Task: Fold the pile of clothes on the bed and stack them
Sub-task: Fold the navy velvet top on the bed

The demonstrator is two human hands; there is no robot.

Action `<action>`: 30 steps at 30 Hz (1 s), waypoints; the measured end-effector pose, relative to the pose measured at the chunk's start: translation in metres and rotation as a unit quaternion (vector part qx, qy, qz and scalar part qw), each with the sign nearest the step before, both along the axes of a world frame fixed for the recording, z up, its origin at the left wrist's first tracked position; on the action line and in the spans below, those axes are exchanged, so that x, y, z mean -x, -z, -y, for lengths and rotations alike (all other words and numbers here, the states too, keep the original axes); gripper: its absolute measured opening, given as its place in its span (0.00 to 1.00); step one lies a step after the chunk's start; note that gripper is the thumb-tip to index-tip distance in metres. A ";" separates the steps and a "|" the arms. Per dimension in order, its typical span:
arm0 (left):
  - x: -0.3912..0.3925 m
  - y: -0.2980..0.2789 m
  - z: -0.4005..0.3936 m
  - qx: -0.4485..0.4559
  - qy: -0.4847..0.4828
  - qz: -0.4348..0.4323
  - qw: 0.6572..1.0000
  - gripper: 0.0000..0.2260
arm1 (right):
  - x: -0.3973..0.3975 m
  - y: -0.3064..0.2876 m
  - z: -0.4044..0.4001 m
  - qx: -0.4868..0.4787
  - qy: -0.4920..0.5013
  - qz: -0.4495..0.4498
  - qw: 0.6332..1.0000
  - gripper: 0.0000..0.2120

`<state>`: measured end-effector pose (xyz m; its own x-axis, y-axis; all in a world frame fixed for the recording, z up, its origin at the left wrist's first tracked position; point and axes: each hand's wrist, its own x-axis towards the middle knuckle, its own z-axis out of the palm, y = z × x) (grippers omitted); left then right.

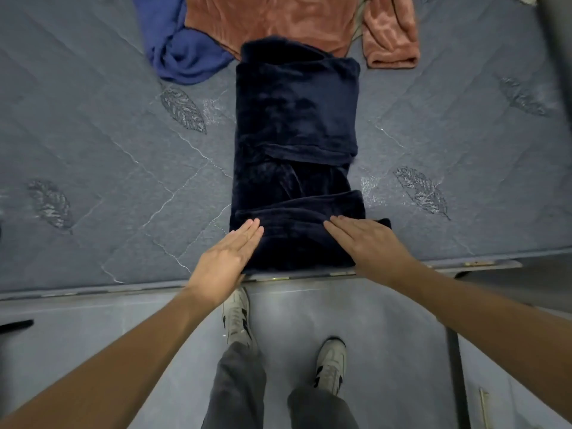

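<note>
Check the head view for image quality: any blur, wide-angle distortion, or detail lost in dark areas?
Head view: lighting dim and even, no glare; the mattress edge bows from wide-angle distortion; the navy garment is so dark its folds barely read; the far corners smear, softening the rust garment and blue garment; the left hand and right hand are reasonably sharp.

Quilted blue-grey mattress (108,181), grey floor (294,320)

No readable text, labels, brands or numbers anywhere in view.
</note>
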<state>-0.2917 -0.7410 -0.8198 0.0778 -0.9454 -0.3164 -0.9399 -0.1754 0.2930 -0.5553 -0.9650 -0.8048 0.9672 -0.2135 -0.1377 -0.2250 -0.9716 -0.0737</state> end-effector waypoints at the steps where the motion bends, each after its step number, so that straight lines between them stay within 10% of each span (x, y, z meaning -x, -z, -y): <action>1: 0.013 -0.004 -0.010 -0.004 -0.005 -0.008 1.000 0.47 | 0.012 -0.003 -0.006 -0.007 -0.002 0.003 1.000 0.44; 20: -0.032 -0.137 0.071 0.182 -0.256 -0.295 0.902 0.16 | -0.019 -0.147 0.091 -0.247 0.127 -0.004 0.961 0.30; 30: -0.107 -0.123 0.200 0.247 -0.322 -0.238 0.882 0.15 | -0.109 -0.137 0.173 -0.098 0.173 0.072 0.977 0.33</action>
